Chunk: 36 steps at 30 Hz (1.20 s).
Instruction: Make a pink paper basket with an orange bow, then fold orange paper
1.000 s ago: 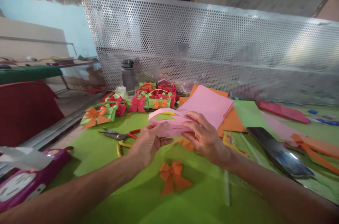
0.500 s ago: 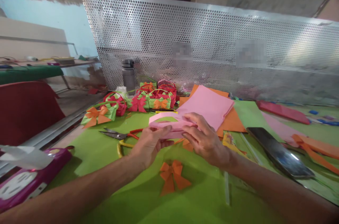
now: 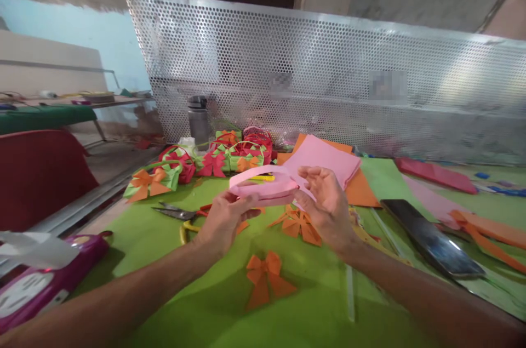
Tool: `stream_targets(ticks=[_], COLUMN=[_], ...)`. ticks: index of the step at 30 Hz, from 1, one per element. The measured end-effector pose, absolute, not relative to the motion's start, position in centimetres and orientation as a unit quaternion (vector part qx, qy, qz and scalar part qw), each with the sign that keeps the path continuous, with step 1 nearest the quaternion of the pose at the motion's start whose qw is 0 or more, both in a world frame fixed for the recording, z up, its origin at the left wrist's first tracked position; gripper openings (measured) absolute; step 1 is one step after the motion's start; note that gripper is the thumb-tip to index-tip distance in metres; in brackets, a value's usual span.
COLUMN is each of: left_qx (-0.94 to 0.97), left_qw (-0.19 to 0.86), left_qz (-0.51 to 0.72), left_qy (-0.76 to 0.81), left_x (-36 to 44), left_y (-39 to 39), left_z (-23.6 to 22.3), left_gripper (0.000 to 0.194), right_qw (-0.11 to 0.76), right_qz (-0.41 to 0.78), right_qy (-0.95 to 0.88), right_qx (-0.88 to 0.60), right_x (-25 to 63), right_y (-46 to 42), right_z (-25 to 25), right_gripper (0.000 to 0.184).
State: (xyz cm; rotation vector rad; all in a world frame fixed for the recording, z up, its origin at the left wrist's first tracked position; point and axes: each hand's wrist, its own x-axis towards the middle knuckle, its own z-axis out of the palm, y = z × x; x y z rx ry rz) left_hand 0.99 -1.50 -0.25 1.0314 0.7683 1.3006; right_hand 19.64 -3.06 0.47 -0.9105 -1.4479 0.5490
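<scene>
- Pinching a pink paper piece (image 3: 263, 193) near its left end, between thumb and fingers of the left hand (image 3: 222, 219), with its looped strip (image 3: 257, 170) arching over the top.
- Holding it above the green worktop (image 3: 193, 298), in front of the small red and green paper bags (image 3: 249, 159).
- Placing the right hand (image 3: 327, 211) at the piece's right end, with the grip spread and the thumb close by; cannot tell whether touching.
- Below the right hand, orange paper shapes (image 3: 302, 226); nearer, an orange bow (image 3: 266, 278).
- Beside the left hand, snips (image 3: 178, 212) with partly hidden red and yellow handles.
</scene>
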Motion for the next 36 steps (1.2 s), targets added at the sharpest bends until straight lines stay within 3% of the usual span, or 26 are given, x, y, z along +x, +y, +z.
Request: stream_targets(ticks=[5,11,15,23,28,36], left_qx=[0.49,0.566,0.573,0.496,0.481,0.41], left_qw=[0.582,0.512,0.524,0.587,0.6,0.638], left_qz=[0.562,0.544,0.521,0.53,0.519,0.563], left_qy=[0.325,0.35,0.354,0.359,0.373,0.329], left_x=[1.0,0.7,0.7,1.1,0.9,1.8], left_y=[-2.0,-2.7,-2.7,-2.4,-1.7,-2.0], left_z=[0.1,0.6,0.3,-0.3,-0.2,-0.1], left_gripper=[0.032,0.036,0.038,0.047,0.043,0.053], right_qw=[0.536,0.537,0.553,0.531,0.464,0.478], right_qz=[0.394,0.445,0.43,0.378,0.466,0.573], right_qy=[-0.589,-0.563,-0.565,-0.609,-0.578,-0.472], right_qx=[-0.46,-0.444,-0.436,-0.451,-0.483,-0.47], right_x=[19.1,18.9,18.9,19.1,18.9,18.3], right_y=[-3.3,-3.5,-3.4,-2.9,-3.0,-3.7], right_z=[1.1,0.7,0.6,0.3,0.6,1.2], right_gripper=[0.065,0.042,0.031,0.029,0.025,0.026])
